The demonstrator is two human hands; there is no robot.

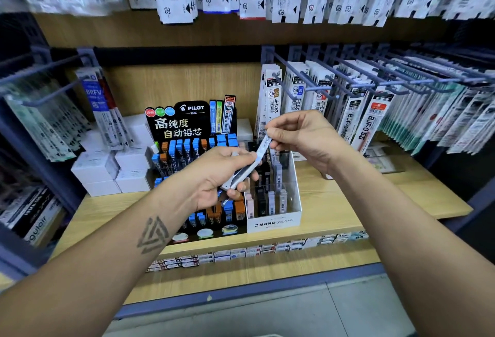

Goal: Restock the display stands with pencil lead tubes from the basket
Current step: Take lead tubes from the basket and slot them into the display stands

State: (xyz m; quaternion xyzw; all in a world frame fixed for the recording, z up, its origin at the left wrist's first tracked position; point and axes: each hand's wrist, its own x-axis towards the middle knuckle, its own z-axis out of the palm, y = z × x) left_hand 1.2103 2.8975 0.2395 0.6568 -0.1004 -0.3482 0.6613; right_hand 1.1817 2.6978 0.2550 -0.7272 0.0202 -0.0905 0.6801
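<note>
My left hand point(217, 173) grips a small bundle of pale grey lead tubes point(245, 169) above the stands. My right hand point(300, 136) pinches the barcoded top end of one tube point(263, 145) in that bundle. Below them, a black Pilot display stand point(187, 128) holds rows of blue and orange lead tubes. Right of it stands a white Mono graph display box point(273, 223) with black, grey and pink tubes in its tiers. No basket is in view.
Both stands sit on a wooden shelf point(334, 202). White boxes point(107, 173) are stacked at the left of the Pilot stand. Refill packets hang on hooks point(361, 95) at right, left and overhead. Price labels line the shelf's front edge.
</note>
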